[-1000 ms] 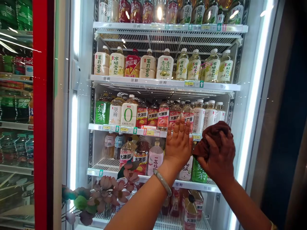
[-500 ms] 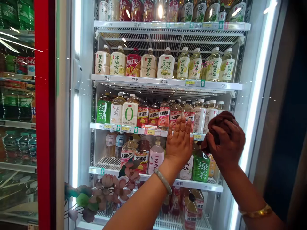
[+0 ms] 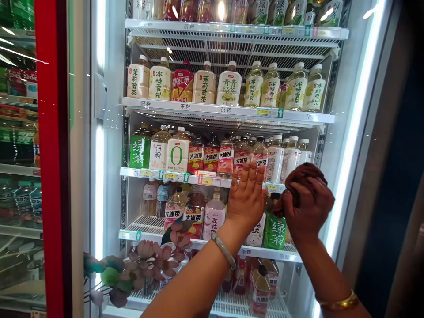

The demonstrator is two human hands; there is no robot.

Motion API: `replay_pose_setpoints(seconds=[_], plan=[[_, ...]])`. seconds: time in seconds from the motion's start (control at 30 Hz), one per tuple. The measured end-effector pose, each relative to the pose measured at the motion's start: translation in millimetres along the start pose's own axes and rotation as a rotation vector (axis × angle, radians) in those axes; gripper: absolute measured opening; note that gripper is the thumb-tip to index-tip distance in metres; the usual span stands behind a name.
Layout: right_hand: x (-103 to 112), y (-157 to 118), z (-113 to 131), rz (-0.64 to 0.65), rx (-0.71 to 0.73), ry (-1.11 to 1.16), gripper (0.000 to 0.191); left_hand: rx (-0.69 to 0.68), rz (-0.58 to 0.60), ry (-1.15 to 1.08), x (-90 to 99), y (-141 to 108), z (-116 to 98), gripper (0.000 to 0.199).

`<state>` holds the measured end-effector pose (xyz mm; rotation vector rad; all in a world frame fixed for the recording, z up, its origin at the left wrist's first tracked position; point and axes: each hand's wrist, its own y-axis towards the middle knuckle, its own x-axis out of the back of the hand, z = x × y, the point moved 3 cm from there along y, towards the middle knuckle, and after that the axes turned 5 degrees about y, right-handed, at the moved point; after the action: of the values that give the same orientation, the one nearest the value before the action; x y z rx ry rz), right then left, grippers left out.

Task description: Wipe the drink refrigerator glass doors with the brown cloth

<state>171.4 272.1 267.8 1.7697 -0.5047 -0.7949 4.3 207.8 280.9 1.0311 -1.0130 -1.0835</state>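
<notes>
A tall glass-fronted drinks cooler fills the view, with bottles on white shelves [image 3: 228,110]. My left hand [image 3: 247,198] lies flat with fingers spread upward against the glass, in front of the red-labelled bottles [image 3: 226,157]; it holds nothing. To its right, my right hand [image 3: 308,207] is wrapped round a crumpled dark brown cloth [image 3: 306,172], near the white-capped bottles [image 3: 291,154]. Part of the cloth hangs out on the left side of that hand. A green-labelled bottle [image 3: 275,232] shows behind the glass below the hands.
Pinkish and green leaves [image 3: 145,265] spread across the lower left of the cooler. A red upright frame [image 3: 53,154] stands at the left, with more shelved drinks [image 3: 23,194] beyond it. A grey door edge [image 3: 371,154] runs down the right.
My right hand has moved slightly left and down with the cloth. My left hand stays in nearly the same place, while the view has shifted slightly.
</notes>
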Motion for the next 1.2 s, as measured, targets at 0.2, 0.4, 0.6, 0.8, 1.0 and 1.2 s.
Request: replay_pose_setpoints(seconds=[0.2,0.4,0.6,0.8,1.0,1.2], plan=[[8.7,-49.2,61.6,0.026,-0.111,-0.042,0.035,0.004,-0.014,0.008,-0.5,0.4,1.0,0.079],[-5.2,-2.5,50.9,0.075,0.037,0.050,0.032,-0.066,-0.036,0.023,4.4,-4.2,10.7,0.067],[6.6,-35.9,45.4,-0.052,-0.243,-0.036,0.038,-0.050,-0.006,0.014,14.4,-18.7,19.1,0.062],[11.5,-87.1,116.5,0.078,-0.167,-0.006,0.035,-0.047,0.029,0.005,22.4,-47.8,32.2,0.065],[-17.2,-29.0,124.7,0.039,-0.174,0.032,0.032,-0.035,0.060,-0.015,33.3,-76.0,63.3,0.065],[-23.4,-45.6,170.6,0.143,-0.079,0.092,0.032,0.063,0.052,-0.025,40.5,-105.8,91.1,0.065]])
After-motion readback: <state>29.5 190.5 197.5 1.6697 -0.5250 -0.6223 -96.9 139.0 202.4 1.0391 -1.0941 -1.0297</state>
